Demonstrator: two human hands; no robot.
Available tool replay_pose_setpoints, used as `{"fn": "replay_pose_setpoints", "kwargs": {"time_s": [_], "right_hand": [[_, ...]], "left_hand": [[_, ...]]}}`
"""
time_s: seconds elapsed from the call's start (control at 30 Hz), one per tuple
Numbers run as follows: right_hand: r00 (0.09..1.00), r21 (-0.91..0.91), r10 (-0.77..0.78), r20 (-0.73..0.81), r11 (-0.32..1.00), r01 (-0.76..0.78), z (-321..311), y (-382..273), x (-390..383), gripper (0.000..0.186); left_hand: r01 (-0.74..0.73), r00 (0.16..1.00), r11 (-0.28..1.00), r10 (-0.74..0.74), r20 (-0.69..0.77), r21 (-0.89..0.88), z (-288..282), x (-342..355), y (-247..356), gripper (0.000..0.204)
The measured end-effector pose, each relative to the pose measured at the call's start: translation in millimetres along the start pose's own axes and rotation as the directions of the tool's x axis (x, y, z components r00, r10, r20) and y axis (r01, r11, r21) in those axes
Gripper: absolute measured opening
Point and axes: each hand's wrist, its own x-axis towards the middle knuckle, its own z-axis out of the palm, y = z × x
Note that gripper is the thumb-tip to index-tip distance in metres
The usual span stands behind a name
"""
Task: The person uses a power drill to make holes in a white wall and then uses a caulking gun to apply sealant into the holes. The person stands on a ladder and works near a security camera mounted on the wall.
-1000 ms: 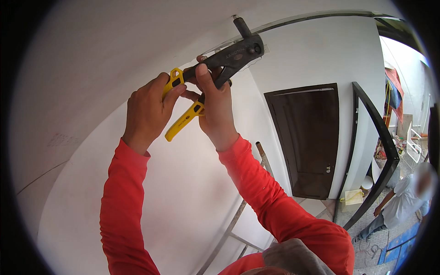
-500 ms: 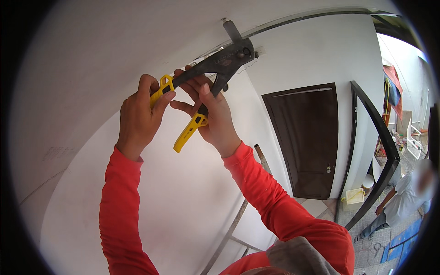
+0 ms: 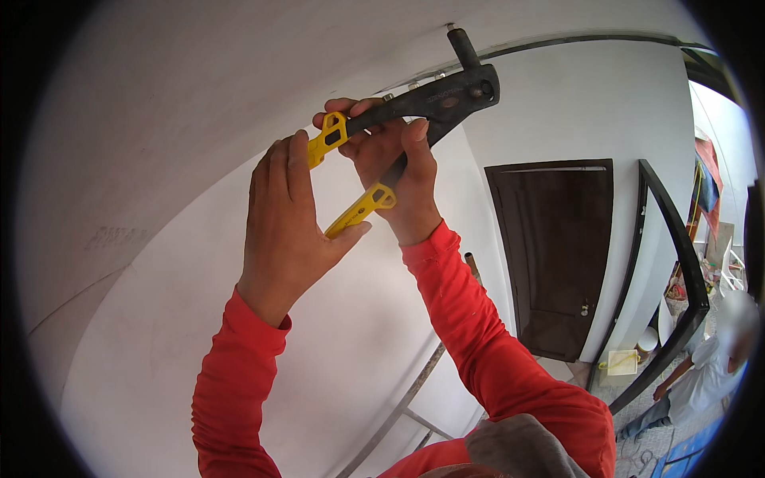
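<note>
The hand riveter (image 3: 450,97), its long axis slanted up-right, is held nearer its head (image 3: 484,84) by the curled right hand (image 3: 410,183), while its splayed yellow grips (image 3: 361,209) are spanned by the wide-open left hand (image 3: 280,223).

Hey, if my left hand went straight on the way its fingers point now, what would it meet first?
Probably the pale ceiling. Your left hand points upward beside the upper yellow grip, and might brush that grip; depth is hard to judge here.

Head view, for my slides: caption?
Left hand and right hand on a black two-handled tool with yellow grips, dark brown door beyond.
</note>
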Motion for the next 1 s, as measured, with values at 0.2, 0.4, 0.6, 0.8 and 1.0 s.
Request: {"fn": "replay_pose_setpoints", "kwargs": {"time_s": [0.2, 0.4, 0.6, 0.8, 1.0], "right_hand": [[0.982, -0.067, -0.023, -0.189, 0.998, 0.010, 14, 0, 6, 0.055], [0.928, -0.017, -0.097, -0.359, 0.995, 0.098, 36, 9, 22, 0.039], [0.926, -0.043, -0.115, -0.359, 0.993, 0.107, 32, 14, 26, 0.040], [0.940, -0.132, -0.002, -0.342, 0.990, -0.046, 29, 3, 20, 0.041], [0.914, -0.271, 0.071, -0.399, 0.943, -0.191, 32, -19, -26, 0.031]], "left_hand": [[-0.106, 0.994, 0.987, 0.108, -0.012, 0.117, 5, 2, -13, 0.084], [-0.193, 0.977, 0.964, 0.207, -0.059, 0.182, 8, 12, -38, 0.063], [-0.210, 0.969, 0.973, 0.220, -0.108, 0.101, 1, 24, -39, 0.051], [0.046, 0.995, 0.951, -0.015, 0.102, -0.305, -1, 53, -36, 0.047], [0.052, 0.998, 0.988, -0.048, 0.032, -0.144, 20, 44, -30, 0.037]]}}
